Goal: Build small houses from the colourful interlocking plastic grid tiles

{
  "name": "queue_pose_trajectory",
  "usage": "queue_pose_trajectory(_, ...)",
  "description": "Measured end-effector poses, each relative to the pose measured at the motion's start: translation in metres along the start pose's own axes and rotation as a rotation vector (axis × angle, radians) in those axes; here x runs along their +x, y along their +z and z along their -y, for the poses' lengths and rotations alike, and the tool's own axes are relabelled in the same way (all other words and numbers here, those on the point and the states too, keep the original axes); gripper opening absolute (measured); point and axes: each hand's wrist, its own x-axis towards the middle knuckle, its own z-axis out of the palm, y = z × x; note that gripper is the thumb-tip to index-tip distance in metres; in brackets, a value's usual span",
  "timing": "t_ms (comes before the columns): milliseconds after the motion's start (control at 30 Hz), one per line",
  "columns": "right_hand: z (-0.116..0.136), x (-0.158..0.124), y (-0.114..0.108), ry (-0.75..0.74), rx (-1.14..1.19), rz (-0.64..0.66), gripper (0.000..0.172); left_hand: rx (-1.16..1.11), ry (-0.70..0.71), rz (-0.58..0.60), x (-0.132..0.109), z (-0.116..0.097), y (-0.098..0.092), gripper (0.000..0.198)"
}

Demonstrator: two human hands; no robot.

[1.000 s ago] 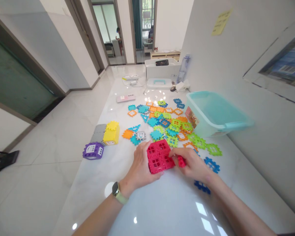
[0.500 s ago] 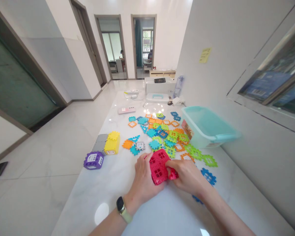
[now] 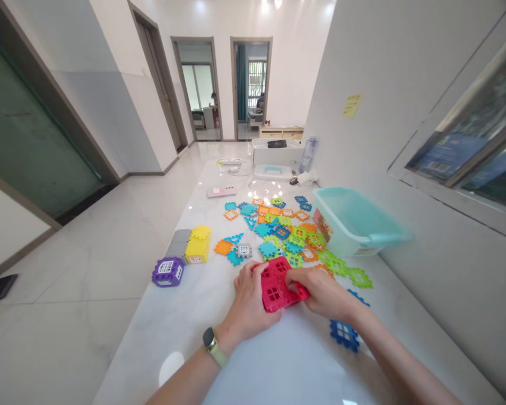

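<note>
The red panel (image 3: 274, 287) lay on the table (image 3: 253, 365), near its front. The left hand (image 3: 248, 304) clasped its left edge and the right hand (image 3: 324, 292) pinched its right. A second earlier the small red piece (image 3: 301, 294) stood apart. Now it was pressed against the panel.

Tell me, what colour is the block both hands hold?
Red: the plastic window-tile block, head view.

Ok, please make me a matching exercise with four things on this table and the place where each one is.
Things:
1 red panel
2 purple block
3 blue tile
4 tub

Places:
a next to the wall
b gripped between the left hand and the right hand
c beside the right forearm
d near the left edge of the table

Pairs: 1-b; 2-d; 3-c; 4-a
</note>
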Motion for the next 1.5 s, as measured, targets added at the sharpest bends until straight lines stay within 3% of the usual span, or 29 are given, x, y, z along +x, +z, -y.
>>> queue_pose_trajectory(667,-0.012,-0.006,0.014,-0.034,0.186,-0.067,0.027,-0.025,-0.013,0.046,-0.001,0.000,-0.003,0.097)
queue_pose_trajectory(1000,-0.007,-0.006,0.010,-0.036,0.200,-0.046,0.025,-0.013,-0.005,0.086,-0.002,-0.004,-0.012,0.086)
queue_pose_trajectory(1067,-0.006,-0.006,0.009,-0.034,0.189,-0.033,0.024,-0.069,-0.002,0.092,0.000,-0.004,-0.014,0.073)
queue_pose_trajectory(1200,-0.004,-0.005,0.009,-0.038,0.170,-0.026,0.022,-0.233,-0.076,0.009,0.006,-0.002,-0.011,0.029)
queue_pose_trajectory(1367,-0.005,-0.005,0.011,-0.057,0.158,-0.023,0.025,-0.319,-0.199,-0.048,0.013,-0.004,-0.005,0.026)
queue_pose_trajectory(1500,-0.005,-0.004,0.008,-0.060,0.132,0.000,0.024,-0.303,-0.260,-0.018,0.013,-0.008,-0.006,0.029)
